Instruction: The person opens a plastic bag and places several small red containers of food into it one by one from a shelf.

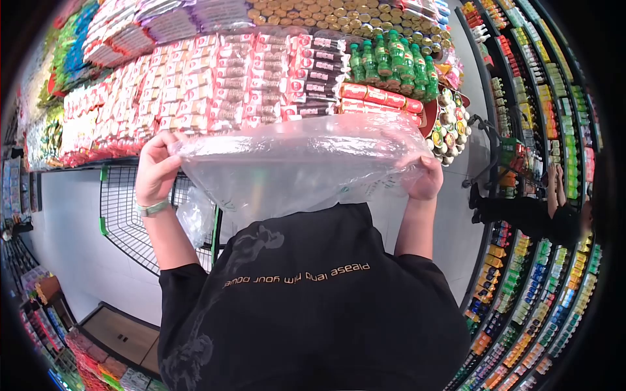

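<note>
A clear plastic bag (287,169) is stretched wide between my two hands, in front of my chest. My left hand (158,166) pinches its left end, fingers closed on the film. At the opposite end my right hand (425,177) grips the bag too, thumb pressed against the fingers. Faint green print shows on the lower part of the bag. Through the film and just beyond it lie rows of packaged snacks (215,85) in white, pink and dark wrappers.
A wire shopping cart (124,208) with green corners stands at left, a crumpled clear bag (195,215) beside it. Green bottles (394,62), red cans (378,98) and gold-topped cans (326,13) fill the display ahead. At right, another person (535,212) stands by stocked shelves (521,293).
</note>
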`<action>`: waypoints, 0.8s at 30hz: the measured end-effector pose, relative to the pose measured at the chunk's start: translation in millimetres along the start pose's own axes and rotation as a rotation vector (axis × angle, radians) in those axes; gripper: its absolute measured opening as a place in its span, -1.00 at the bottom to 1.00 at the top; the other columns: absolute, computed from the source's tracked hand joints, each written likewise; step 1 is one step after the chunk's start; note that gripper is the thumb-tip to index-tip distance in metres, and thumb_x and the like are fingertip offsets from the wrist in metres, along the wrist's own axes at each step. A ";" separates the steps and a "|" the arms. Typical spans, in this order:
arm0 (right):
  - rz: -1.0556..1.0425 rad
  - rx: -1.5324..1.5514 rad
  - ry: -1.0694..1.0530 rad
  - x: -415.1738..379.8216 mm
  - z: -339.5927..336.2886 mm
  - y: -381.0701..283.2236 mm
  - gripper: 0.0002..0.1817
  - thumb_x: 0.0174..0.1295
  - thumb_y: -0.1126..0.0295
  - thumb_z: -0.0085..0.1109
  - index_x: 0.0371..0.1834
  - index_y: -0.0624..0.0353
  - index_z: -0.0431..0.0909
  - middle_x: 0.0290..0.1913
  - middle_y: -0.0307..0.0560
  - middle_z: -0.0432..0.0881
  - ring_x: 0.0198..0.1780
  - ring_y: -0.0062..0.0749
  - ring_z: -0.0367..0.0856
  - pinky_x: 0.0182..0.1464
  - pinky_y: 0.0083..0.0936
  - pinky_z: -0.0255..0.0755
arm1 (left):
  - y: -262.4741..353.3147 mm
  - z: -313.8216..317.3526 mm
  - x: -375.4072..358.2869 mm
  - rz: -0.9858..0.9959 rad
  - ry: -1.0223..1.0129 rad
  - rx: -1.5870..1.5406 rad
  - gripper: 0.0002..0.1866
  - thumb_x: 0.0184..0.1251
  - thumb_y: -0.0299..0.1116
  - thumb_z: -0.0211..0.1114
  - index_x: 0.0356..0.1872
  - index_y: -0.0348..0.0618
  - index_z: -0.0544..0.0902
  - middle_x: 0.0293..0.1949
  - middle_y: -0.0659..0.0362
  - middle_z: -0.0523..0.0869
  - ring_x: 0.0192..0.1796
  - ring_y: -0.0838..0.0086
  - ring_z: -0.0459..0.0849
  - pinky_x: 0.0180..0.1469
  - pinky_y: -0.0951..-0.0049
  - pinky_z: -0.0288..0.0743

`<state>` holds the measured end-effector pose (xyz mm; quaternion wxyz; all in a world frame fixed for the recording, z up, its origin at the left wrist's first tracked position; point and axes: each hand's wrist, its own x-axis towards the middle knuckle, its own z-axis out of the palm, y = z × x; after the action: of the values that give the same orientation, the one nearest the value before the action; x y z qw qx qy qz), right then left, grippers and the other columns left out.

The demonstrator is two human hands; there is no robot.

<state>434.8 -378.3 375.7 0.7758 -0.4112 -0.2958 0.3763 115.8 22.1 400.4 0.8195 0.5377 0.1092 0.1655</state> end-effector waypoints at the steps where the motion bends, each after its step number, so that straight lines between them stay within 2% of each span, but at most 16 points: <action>1: 0.016 0.058 -0.015 6.0 0.3 -2.8 -0.43 0.28 0.18 -0.10 0.06 0.56 0.55 0.37 0.53 0.43 0.37 0.29 0.46 0.41 -0.06 0.30 | 6.0 -7.2 5.6 -0.007 -0.032 -0.014 -0.72 0.22 -0.43 0.50 -0.30 -0.15 0.49 -0.20 0.19 0.59 -0.11 0.48 0.56 0.02 0.46 0.45; 2: 0.033 0.116 -0.032 11.1 -1.7 -3.8 -0.36 0.28 0.22 -0.08 0.26 0.60 0.46 0.34 0.49 0.49 0.37 0.25 0.47 0.40 -0.10 0.32 | 11.8 -14.1 11.4 -0.011 -0.049 -0.019 -0.72 0.24 -0.40 0.50 -0.30 -0.15 0.48 -0.21 0.20 0.57 -0.14 0.49 0.55 -0.02 0.47 0.46; 3: 0.032 0.167 -0.064 15.7 -9.2 -2.7 -0.34 0.28 0.23 -0.07 0.32 0.60 0.38 0.34 0.47 0.49 0.36 0.20 0.49 0.39 -0.12 0.35 | 19.0 -20.0 18.2 -0.015 -0.065 -0.024 -0.71 0.26 -0.36 0.49 -0.30 -0.14 0.48 -0.23 0.21 0.56 -0.18 0.49 0.54 -0.06 0.48 0.47; 5: 0.036 0.268 -0.131 23.8 -27.5 0.0 -0.26 0.29 0.23 -0.04 0.43 0.61 0.22 0.34 0.42 0.51 0.34 0.11 0.53 0.36 -0.16 0.39 | 32.2 -27.0 32.4 0.021 -0.049 -0.048 -0.78 0.44 -0.34 0.35 -0.21 -0.13 0.45 -0.33 0.26 0.50 -0.30 0.57 0.47 -0.21 0.55 0.45; 7: 0.080 0.109 0.034 38.0 -4.2 -13.6 -0.19 0.24 0.17 0.04 0.46 0.57 0.19 0.37 0.40 0.46 0.29 0.04 0.58 0.29 -0.15 0.47 | 47.7 -22.7 44.8 -0.001 0.116 0.121 -0.84 0.50 -0.38 0.27 -0.20 -0.13 0.43 -0.36 0.27 0.47 -0.31 0.57 0.48 -0.25 0.51 0.50; 8: 0.107 0.031 0.116 44.9 7.3 -18.1 -0.15 0.22 0.14 0.08 0.48 0.55 0.18 0.39 0.39 0.44 0.27 0.01 0.60 0.25 -0.15 0.51 | 46.3 -20.0 48.8 -0.028 0.148 0.118 -0.84 0.51 -0.39 0.27 -0.15 -0.16 0.44 -0.29 0.22 0.51 -0.23 0.51 0.53 -0.20 0.47 0.54; 11: 0.136 0.012 0.106 64.0 9.3 -15.8 -0.13 0.19 0.11 0.11 0.45 0.58 0.22 0.36 0.33 0.49 0.21 -0.01 0.63 0.21 -0.14 0.54 | 37.0 -9.7 59.0 -0.109 0.253 0.111 -0.80 0.51 -0.41 0.25 0.01 -0.23 0.47 -0.06 0.06 0.62 0.00 0.36 0.70 -0.03 0.34 0.68; 12: 0.139 0.029 0.128 65.5 1.5 -11.8 -0.16 0.20 0.09 0.10 0.42 0.58 0.26 0.40 0.33 0.45 0.20 0.00 0.63 0.19 -0.16 0.55 | 22.7 -25.2 53.9 -0.068 0.055 -0.036 -0.73 0.47 -0.49 0.25 0.11 -0.25 0.46 0.08 0.01 0.61 0.08 0.31 0.71 0.03 0.30 0.70; 13: 0.141 0.046 0.150 68.4 -3.4 -9.3 -0.18 0.20 0.08 0.09 0.39 0.59 0.31 0.44 0.33 0.40 0.18 0.00 0.63 0.18 -0.18 0.56 | 23.8 -1.7 53.7 -0.116 0.157 0.101 -0.72 0.41 -0.61 0.26 0.07 -0.25 0.46 0.01 0.06 0.63 0.00 0.35 0.73 0.01 0.34 0.71; 15: 0.143 0.101 0.032 74.8 -6.6 -14.0 -0.24 0.23 0.07 0.06 0.30 0.56 0.42 0.49 0.36 0.31 0.19 0.05 0.62 0.18 -0.16 0.56 | 11.8 -14.2 50.2 -0.111 0.184 0.127 -0.77 0.35 -0.69 0.25 -0.04 -0.25 0.50 -0.07 0.10 0.65 -0.07 0.42 0.73 -0.01 0.47 0.67; 18: 0.090 0.159 -0.104 89.9 2.2 -18.8 -0.33 0.26 0.06 0.01 0.20 0.49 0.57 0.56 0.41 0.16 0.26 0.16 0.57 0.23 -0.09 0.53 | 9.5 -21.6 57.9 -0.001 0.269 0.244 -0.81 0.33 -0.73 0.25 -0.16 -0.24 0.52 -0.12 0.15 0.65 -0.09 0.46 0.71 0.01 0.52 0.61; 21: -0.009 0.115 -0.138 109.4 16.4 -32.6 -0.34 0.29 0.06 -0.01 0.25 0.44 0.54 0.62 0.41 0.01 0.38 0.23 0.45 0.30 0.02 0.47 | 24.1 -16.4 72.8 0.163 0.303 0.157 -0.88 0.40 -0.69 0.22 -0.18 -0.23 0.54 -0.11 0.16 0.65 -0.02 0.46 0.66 0.14 0.46 0.53; 22: -0.037 0.098 -0.127 116.2 16.9 -32.3 -0.33 0.30 0.06 -0.02 0.29 0.43 0.51 0.63 0.38 -0.02 0.41 0.24 0.41 0.33 0.06 0.45 | 26.5 -22.3 79.5 0.249 0.301 0.176 -0.89 0.46 -0.63 0.19 -0.09 -0.24 0.57 -0.07 0.16 0.66 0.02 0.48 0.65 0.16 0.47 0.51; 24: -0.087 0.076 -0.091 132.1 16.3 -29.0 -0.30 0.32 0.06 -0.02 0.36 0.43 0.43 0.65 0.33 -0.07 0.48 0.26 0.33 0.37 0.12 0.41 | 36.5 -14.7 91.9 0.315 0.429 0.194 -0.85 0.51 -0.58 0.17 0.02 -0.24 0.57 0.02 0.14 0.66 0.07 0.47 0.65 0.18 0.44 0.51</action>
<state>503.7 -273.3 428.3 0.7920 -0.3509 -0.3340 0.3716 189.7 83.6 428.0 0.6867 0.5764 0.2108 0.3897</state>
